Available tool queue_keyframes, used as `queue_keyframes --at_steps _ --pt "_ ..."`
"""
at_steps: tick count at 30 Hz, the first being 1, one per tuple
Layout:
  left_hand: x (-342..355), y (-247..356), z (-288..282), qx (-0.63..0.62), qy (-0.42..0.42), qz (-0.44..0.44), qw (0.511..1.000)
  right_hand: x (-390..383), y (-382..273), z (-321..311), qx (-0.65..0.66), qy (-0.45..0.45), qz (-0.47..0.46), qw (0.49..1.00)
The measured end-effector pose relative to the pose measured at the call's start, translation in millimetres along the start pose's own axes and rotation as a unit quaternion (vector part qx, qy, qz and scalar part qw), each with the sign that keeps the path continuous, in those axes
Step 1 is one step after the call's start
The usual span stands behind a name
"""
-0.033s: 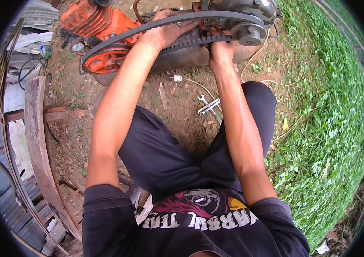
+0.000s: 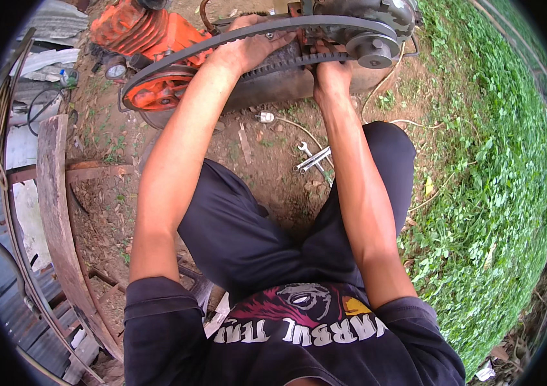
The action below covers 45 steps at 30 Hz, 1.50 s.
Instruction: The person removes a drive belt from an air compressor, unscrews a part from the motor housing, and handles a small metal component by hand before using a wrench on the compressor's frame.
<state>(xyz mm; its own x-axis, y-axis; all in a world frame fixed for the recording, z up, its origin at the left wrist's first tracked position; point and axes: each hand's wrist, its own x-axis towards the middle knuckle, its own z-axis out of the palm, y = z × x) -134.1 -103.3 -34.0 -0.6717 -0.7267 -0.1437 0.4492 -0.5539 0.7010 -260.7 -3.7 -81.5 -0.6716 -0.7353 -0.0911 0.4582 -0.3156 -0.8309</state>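
Observation:
A black toothed drive belt (image 2: 325,22) loops from the orange flywheel (image 2: 151,96) on the left to the grey motor pulley (image 2: 374,51) on the right. My left hand (image 2: 244,55) reaches through the loop, its fingers stretched toward the motor mount and partly covered by the belt's upper run. At the lower run, beneath the electric motor (image 2: 389,11), my right hand (image 2: 333,76) has its fingers curled by the mount; what they grip is hidden. The orange compressor pump (image 2: 135,29) sits at the far left, above the dark tank (image 2: 267,91).
On the dirt between my knees lie several wrenches (image 2: 314,161). A white plug (image 2: 265,117) with its cord lies closer to the tank. At left are a wooden plank (image 2: 54,193), a pressure gauge (image 2: 116,68) and corrugated sheets (image 2: 54,26). Green plants (image 2: 492,180) cover the right side.

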Motion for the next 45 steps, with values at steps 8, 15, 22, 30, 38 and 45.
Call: queue_keyframes --at_steps 8,15,22,30,38,45 --pt "13.9 -14.3 -9.3 0.605 0.034 0.271 0.748 5.9 7.9 -1.5 -0.001 0.008 -0.008 1.0" --pt "13.7 -23.8 13.9 0.682 0.011 0.386 0.622 6.2 10.5 -3.0 -0.002 -0.003 -0.015 1.0" --pt "10.6 -20.6 27.3 0.668 0.009 0.294 0.684 5.7 5.7 -3.5 -0.016 -0.002 -0.001 1.0" --pt "7.4 -17.3 29.3 0.652 0.002 0.3 0.696 3.7 2.1 -4.2 -0.025 -0.015 0.015 0.999" --pt "14.5 -22.2 25.1 0.653 -0.013 0.334 0.679 0.5 -3.2 -2.0 -0.034 -0.013 0.023 0.999" --pt "16.9 -22.5 21.6 0.658 -0.016 0.331 0.676 0.8 -0.8 -1.6 -0.029 -0.012 0.016 0.999"
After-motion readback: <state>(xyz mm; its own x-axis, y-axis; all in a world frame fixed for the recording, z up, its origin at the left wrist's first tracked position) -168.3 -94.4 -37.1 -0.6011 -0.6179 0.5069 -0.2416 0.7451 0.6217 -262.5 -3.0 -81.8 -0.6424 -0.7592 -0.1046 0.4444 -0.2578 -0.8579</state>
